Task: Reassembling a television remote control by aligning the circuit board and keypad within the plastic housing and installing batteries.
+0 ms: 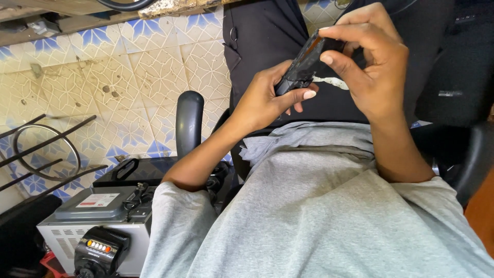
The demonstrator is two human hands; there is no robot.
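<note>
Seen from above, looking down at a seated person's lap: both hands hold one small black device [304, 64], a flat, slim casing w/ an open edge showing an orange-brown strip. The left hand [265, 100] is closed around its lower end, thumb pressed across the front, fingers curled behind. The right hand [368, 62] pinches the upper end – thumb under, forefinger over the top, other fingers bent loosely. A short whitish cable or strip [332, 81] pokes out from the device's side, btwn the two hands, just beside the right thumb. Below the hands lies a grey shirt [329, 206]; behind them, black trousers [267, 31]. Left of the left forearm stands a black chair armrest [189, 121], and further left and lower – a grey box-shaped machine [98, 216] on a patterned tile floor [128, 72].
</note>
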